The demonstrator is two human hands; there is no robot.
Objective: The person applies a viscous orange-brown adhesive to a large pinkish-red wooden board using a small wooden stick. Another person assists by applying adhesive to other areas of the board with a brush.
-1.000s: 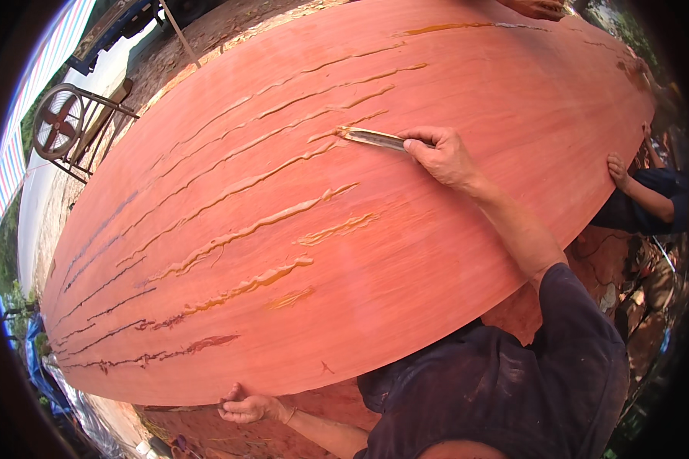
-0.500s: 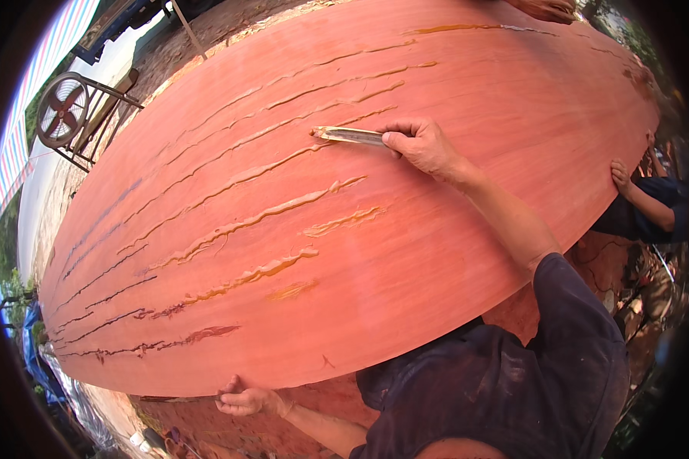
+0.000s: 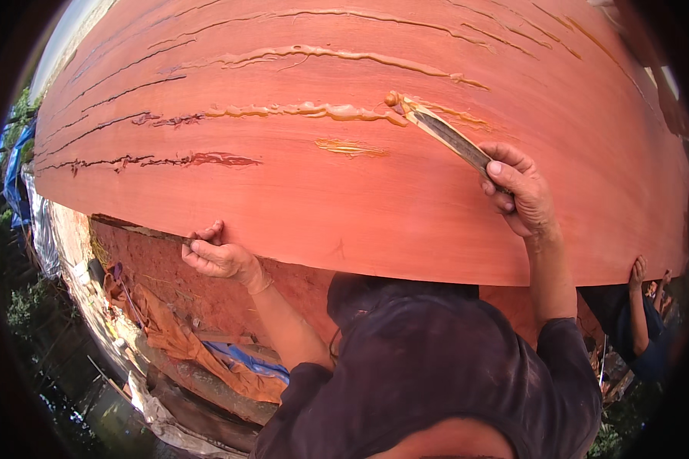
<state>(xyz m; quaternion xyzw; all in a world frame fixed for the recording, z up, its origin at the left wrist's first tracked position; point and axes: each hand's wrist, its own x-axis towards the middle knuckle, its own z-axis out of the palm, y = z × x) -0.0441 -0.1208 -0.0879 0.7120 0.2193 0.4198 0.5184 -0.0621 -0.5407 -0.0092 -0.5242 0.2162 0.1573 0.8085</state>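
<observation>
My right hand point(image 3: 519, 188) is closed around a split bamboo strip point(image 3: 452, 141), held slantwise over a broad, curved, reddish wooden surface point(image 3: 406, 206). A blob of tan paste point(image 3: 391, 99) sits on the strip's far tip, beside the right end of a raised paste line point(image 3: 306, 111). Dark cracks point(image 3: 122, 122) run on to the left, and a short orange smear point(image 3: 351, 148) lies below the paste line. At the near edge of the wood is my left hand point(image 3: 220, 254), its fingers curled and thumb pressed in; whatever they hold, if anything, is hidden.
At the right edge of the wood, another person's hand point(image 3: 637, 272) rests against it. Below on the left lie a brown cloth point(image 3: 172, 329), blue sheeting point(image 3: 245, 359) and planks. More paste lines point(image 3: 344, 55) cross the far part of the wood.
My view has shifted toward the near edge. The bamboo strip has moved from a farther paste line to a nearer one and tilts more steeply. My left hand stays by the edge.
</observation>
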